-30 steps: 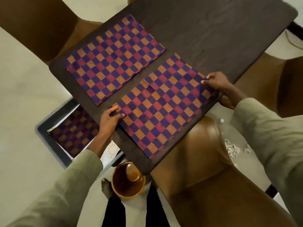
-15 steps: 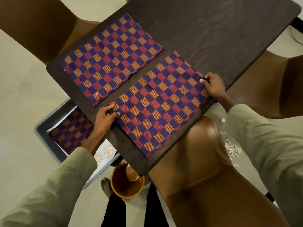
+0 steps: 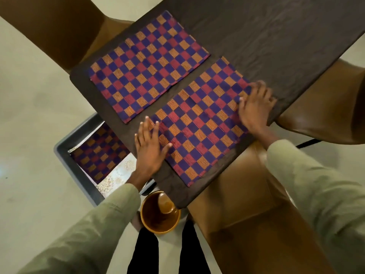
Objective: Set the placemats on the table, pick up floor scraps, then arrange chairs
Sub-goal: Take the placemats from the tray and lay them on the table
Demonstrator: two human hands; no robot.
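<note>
Two checked placemats on the dark table (image 3: 276,32), side by side with a narrow strip of bare wood between them: the far placemat (image 3: 148,66) at 11 o'clock, the near placemat (image 3: 199,123) at the centre, close to the table's near edge. Against the earlier frames, both hands have gone from pinching the near placemat's corners to lying on top of it. Left hand (image 3: 151,144), at 8 o'clock of this mat, lies flat, fingers straight and slightly spread, fingertips on the mat's left end, palm partly on bare wood. Right hand (image 3: 256,103), at 3 o'clock, presses down on the right end, fingers bent and spread; blurred, so whether they pinch cloth cannot be told. One grey bin (image 3: 83,171) on the floor at 8 o'clock, partly hidden under the table and the left sleeve, holds a third checked mat (image 3: 100,153) over a pale floral sheet. One brown bowl (image 3: 160,212) on the floor at 6 o'clock. Three brown chairs: near chair (image 3: 246,204) at 5 o'clock, its seat tucked under the table edge, one (image 3: 325,107) at 3 o'clock, one (image 3: 59,26) at 10 o'clock.
</note>
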